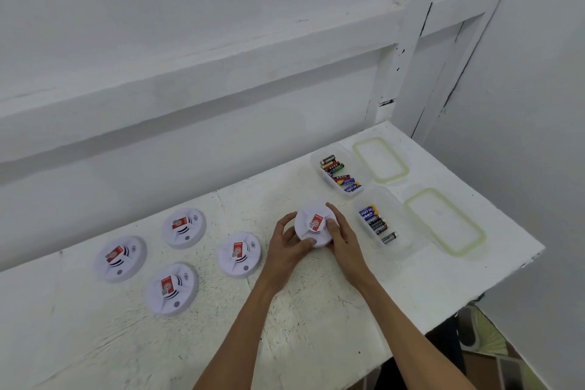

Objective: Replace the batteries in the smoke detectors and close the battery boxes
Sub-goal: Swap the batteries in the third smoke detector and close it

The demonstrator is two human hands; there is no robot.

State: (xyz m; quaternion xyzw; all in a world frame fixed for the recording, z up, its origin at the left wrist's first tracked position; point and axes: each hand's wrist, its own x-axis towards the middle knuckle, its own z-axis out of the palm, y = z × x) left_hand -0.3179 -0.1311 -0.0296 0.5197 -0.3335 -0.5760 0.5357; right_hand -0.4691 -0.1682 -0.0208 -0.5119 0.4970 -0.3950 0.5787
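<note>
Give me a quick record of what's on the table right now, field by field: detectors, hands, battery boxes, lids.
held detector: white smoke detector, gripped by left hand and right hand
detectors lying on table: four, label side up
battery boxes: far box and near box, both open, batteries inside
lids: two, flat beside the boxes
table: white

4 detectors [172,290] left on table [316,342] | 1 centre (held) | 2 battery boxes [378,226] right
</note>
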